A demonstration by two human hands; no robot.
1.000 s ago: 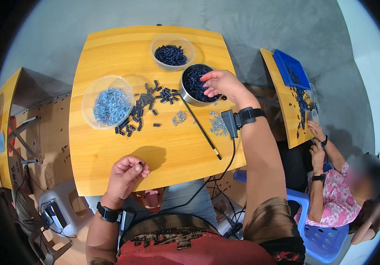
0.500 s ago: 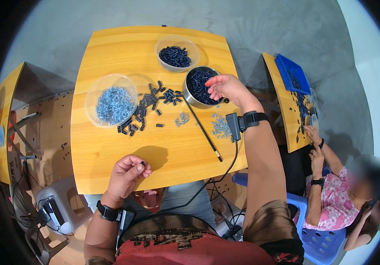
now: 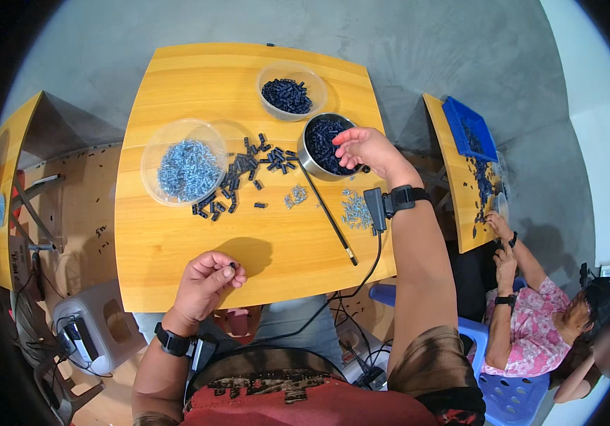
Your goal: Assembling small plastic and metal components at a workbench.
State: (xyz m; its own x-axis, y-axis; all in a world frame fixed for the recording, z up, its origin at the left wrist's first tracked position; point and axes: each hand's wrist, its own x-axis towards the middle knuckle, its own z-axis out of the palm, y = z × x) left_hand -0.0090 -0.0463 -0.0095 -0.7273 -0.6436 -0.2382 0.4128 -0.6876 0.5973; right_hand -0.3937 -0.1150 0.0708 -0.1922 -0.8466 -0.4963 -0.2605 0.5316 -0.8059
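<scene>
My left hand (image 3: 209, 282) is closed near the table's front edge, pinching a small black tubular piece (image 3: 233, 265) between thumb and fingertips. Over the right rim of a metal bowl (image 3: 307, 157), my right hand (image 3: 367, 150) hovers with its fingers curled together; whether anything is in them cannot be made out. Dark tubular pieces (image 3: 325, 135) fill that bowl. More loose black pieces (image 3: 237, 174) lie scattered in the middle of the table. Left of them stands a clear round tub (image 3: 150, 174) of small shiny bluish-silver parts (image 3: 188, 170).
Behind the metal bowl stands another clear tub (image 3: 262, 105) with dark pieces. A black rod (image 3: 327, 211) lies slanted between two small heaps of silvery parts (image 3: 295, 196). A cable (image 3: 351, 290) crosses the table's front edge. At right, a co-worker (image 3: 532, 326) sits by a table with a blue tray (image 3: 486, 145).
The view has shifted slightly. My right hand stays over the metal bowl with little movement, and my left hand keeps its pinch on the black piece.
</scene>
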